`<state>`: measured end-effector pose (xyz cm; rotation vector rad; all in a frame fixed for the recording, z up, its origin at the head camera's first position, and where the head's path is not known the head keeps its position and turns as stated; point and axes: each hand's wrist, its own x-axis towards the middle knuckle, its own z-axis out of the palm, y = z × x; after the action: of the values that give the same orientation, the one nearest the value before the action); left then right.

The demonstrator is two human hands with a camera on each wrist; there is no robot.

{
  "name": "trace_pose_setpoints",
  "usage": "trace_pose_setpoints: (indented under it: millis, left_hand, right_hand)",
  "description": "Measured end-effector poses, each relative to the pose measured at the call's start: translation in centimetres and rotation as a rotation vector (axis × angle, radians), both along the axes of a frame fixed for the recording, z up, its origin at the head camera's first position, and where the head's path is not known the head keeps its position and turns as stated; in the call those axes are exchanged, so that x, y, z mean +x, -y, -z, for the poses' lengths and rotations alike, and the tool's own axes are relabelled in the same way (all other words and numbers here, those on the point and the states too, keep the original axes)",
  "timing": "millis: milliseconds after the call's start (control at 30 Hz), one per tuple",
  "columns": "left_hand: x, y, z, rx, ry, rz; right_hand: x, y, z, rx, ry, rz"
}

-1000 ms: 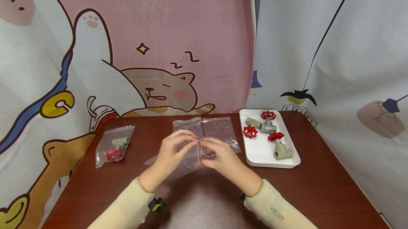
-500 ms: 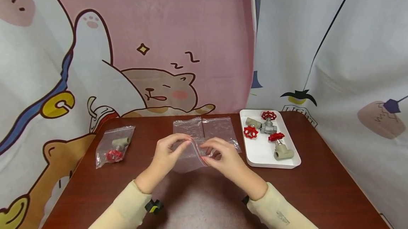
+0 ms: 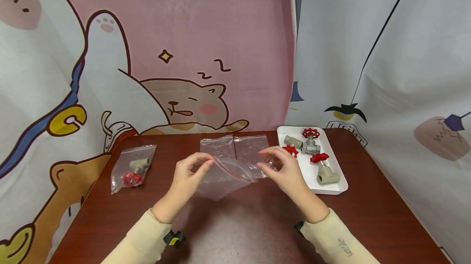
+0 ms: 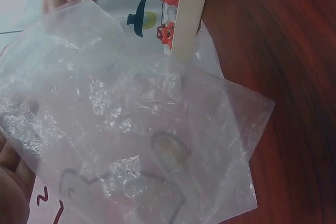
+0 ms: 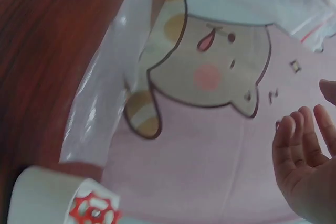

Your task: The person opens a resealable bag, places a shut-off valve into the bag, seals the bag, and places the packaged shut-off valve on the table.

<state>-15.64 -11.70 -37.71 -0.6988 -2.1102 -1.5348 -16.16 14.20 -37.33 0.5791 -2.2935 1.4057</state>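
A clear zip bag (image 3: pixel 220 180) with a red line along its mouth hangs over the middle of the table. My left hand (image 3: pixel 187 179) pinches the left end of that mouth between thumb and fingers. In the left wrist view the bag (image 4: pixel 136 108) fills much of the picture, thin and crinkled, with the backdrop visible through it. My right hand (image 3: pixel 286 172) is off the bag's right corner, beside the white tray, with fingers spread and holding nothing. The right wrist view also shows the right hand (image 5: pixel 307 163) with its fingers apart.
Two flat clear bags, a left one (image 3: pixel 216 145) and a right one (image 3: pixel 254 147), lie behind my hands. The white tray (image 3: pixel 299 180) holds a metal valve (image 3: pixel 310 147) and beige valves (image 3: pixel 326 175) with red handwheels. At left lies a bagged valve (image 3: pixel 139 163).
My right hand has let go of the bag's mouth and moved right toward the tray. The left hand has shifted slightly left, still pinching the bag, whose mouth now slants down rightward.
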Motion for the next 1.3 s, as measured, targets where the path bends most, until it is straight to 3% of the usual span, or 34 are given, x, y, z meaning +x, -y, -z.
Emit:
trace_pose_setpoints:
  millis: [167, 400, 533, 800, 1033, 1100, 1300]
  left_hand:
    - [0.1, 0.2, -0.3, 0.042, 0.015, 0.007]
    - [0.0, 0.6, 0.0, 0.046, 0.022, 0.01]
    - [0.0, 0.9, 0.1, 0.063, 0.05, 0.017]
    - [0.0, 1.3, 0.1, 0.093, 0.118, 0.007]
    - [0.1, 1.4, 0.2, 0.097, 0.148, 0.012]
    - [0.1, 1.4, 0.2, 0.098, 0.151, 0.013]
    - [0.1, 1.4, 0.2, 0.097, 0.147, 0.023]
  right_hand:
    - [-2.3, -3.0, 2.9, 0.052, 0.044, 0.078]
    - [-4.0, -6.9, 4.1, 0.161, 0.062, 0.172]
    - [-4.7, -9.4, 4.6, 0.24, 0.167, 0.212]
    - [-6.0, -14.9, 5.4, 0.353, 0.501, 0.344]
    - [-6.2, -17.2, 6.7, 0.391, 0.713, 0.415]
    - [-6.3, -17.5, 7.2, 0.409, 0.744, 0.424]
    - [-6.5, -17.9, 8.5, 0.468, 0.704, 0.43]
